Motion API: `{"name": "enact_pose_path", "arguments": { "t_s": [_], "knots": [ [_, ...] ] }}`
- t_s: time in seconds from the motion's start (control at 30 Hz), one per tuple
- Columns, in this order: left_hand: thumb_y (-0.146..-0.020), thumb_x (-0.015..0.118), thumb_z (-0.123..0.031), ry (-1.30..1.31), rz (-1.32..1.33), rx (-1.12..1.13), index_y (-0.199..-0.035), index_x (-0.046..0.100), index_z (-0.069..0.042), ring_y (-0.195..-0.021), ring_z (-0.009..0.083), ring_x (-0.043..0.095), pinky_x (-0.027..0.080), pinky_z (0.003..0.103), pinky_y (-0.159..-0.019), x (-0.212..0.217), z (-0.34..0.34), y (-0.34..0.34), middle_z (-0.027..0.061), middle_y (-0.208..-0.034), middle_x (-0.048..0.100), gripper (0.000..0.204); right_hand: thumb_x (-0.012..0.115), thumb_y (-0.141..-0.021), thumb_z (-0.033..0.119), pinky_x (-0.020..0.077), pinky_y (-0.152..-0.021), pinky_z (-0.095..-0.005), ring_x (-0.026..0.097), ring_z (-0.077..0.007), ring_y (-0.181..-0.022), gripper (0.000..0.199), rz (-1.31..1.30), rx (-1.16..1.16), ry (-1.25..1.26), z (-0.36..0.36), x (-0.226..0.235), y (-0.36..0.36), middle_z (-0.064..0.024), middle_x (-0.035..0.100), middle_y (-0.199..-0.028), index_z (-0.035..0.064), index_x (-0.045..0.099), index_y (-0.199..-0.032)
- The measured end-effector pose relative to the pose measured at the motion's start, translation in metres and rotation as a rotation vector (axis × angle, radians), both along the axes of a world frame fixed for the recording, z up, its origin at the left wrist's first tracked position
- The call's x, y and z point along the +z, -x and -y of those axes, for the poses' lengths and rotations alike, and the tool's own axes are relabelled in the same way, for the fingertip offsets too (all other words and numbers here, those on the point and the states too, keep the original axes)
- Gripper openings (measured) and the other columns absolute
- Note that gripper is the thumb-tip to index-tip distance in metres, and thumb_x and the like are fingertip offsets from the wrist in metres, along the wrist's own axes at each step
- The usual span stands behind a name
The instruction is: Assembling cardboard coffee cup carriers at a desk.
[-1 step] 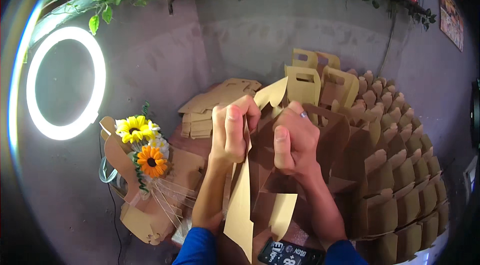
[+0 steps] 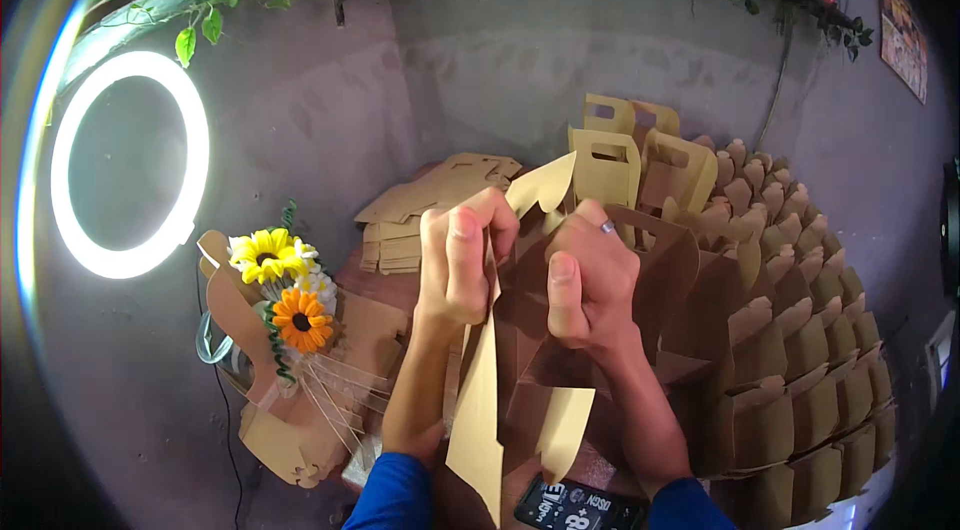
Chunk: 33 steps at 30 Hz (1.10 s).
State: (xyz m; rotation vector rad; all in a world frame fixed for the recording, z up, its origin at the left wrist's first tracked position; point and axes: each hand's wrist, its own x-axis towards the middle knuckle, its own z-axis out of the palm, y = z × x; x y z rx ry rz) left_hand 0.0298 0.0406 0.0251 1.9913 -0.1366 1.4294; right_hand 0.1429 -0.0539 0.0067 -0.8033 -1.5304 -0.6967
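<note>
A brown cardboard box blank (image 2: 478, 420), partly folded, is held upright in front of me. My left hand (image 2: 462, 255) is closed round its left panel, thumb up. My right hand (image 2: 593, 275), with a ring on one finger, is closed on the right side of the same piece. A curved flap sticks out above and between the hands, and another pale flap hangs below them. The fingers hide the edges they grip. Below the cardboard, near the lower edge, a dark phone (image 2: 578, 507) with pale printing on its back lies on the table.
Flat cardboard blanks (image 2: 440, 188) are stacked behind my left hand. Several handled boxes (image 2: 605, 162) stand behind my right hand, and rows of open boxes (image 2: 800, 370) fill the right. Artificial flowers (image 2: 302, 320) lie over cardboard at left, near a lit ring lamp (image 2: 66, 165).
</note>
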Motion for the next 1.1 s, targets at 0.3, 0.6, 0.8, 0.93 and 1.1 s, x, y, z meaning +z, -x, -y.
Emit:
{"name": "enact_pose_path", "arguments": {
  "t_s": [0.3, 0.6, 0.8, 0.93, 1.1],
  "knots": [
    [-0.105, 0.016, -0.059, 0.067, 0.088, -0.081, -0.062, 0.039, -0.008, -0.044, 0.0062, 0.028, 0.021, 0.023, -0.043, -0.003, -0.011, 0.001, -0.0023, -0.050, 0.035, 0.071, 0.055, -0.088, 0.006, 0.0303, -0.056, -0.0361, 0.034, -0.0239, -0.053, 0.028, -0.070, 0.043, -0.054, 0.005, 0.005, -0.002, -0.0063, 0.039, -0.060, 0.0041, 0.044, -0.062],
    [-0.107, 0.027, -0.041, 0.257, 0.172, -0.146, -0.061, 0.045, -0.005, -0.045, 0.0059, 0.035, 0.025, 0.025, -0.045, 0.000, -0.024, 0.020, -0.0003, -0.051, 0.043, 0.061, 0.036, -0.098, 0.028, 0.0306, -0.056, -0.0345, 0.036, -0.0157, -0.047, 0.048, -0.298, 0.256, -0.114, 0.024, 0.016, -0.008, -0.0036, 0.040, -0.052, 0.0050, 0.039, -0.056],
    [-0.104, 0.044, -0.028, 0.186, -0.183, 0.057, -0.074, 0.053, -0.001, -0.056, 0.0076, 0.035, 0.030, 0.027, -0.053, 0.007, -0.012, 0.011, 0.0006, -0.058, 0.041, 0.042, 0.059, -0.093, 0.026, 0.0292, -0.058, -0.0338, 0.035, -0.0211, -0.051, 0.042, -0.113, 0.161, 0.276, 0.036, 0.023, -0.012, -0.0063, 0.043, -0.056, 0.0053, 0.043, -0.060],
    [-0.103, 0.051, -0.025, 0.182, -0.298, 0.065, -0.078, 0.054, 0.000, -0.061, 0.0075, 0.039, 0.034, 0.028, -0.055, 0.009, -0.009, 0.015, 0.0014, -0.060, 0.044, 0.035, 0.073, -0.084, 0.018, 0.0311, -0.060, -0.0330, 0.041, -0.0206, -0.055, 0.031, -0.032, 0.133, 0.384, 0.039, 0.030, -0.003, -0.0054, 0.045, -0.061, 0.0065, 0.049, -0.068],
    [-0.102, 0.053, -0.023, 0.201, -0.190, 0.050, -0.078, 0.053, -0.001, -0.061, 0.0048, 0.036, 0.030, 0.026, -0.053, 0.007, -0.011, 0.007, -0.0034, -0.060, 0.043, 0.033, 0.064, -0.080, 0.000, 0.0495, -0.065, -0.0404, 0.061, -0.0317, -0.074, 0.019, -0.015, 0.024, 0.568, 0.057, 0.028, -0.005, -0.0114, 0.058, -0.089, 0.0041, 0.059, -0.098]
  ]
}}
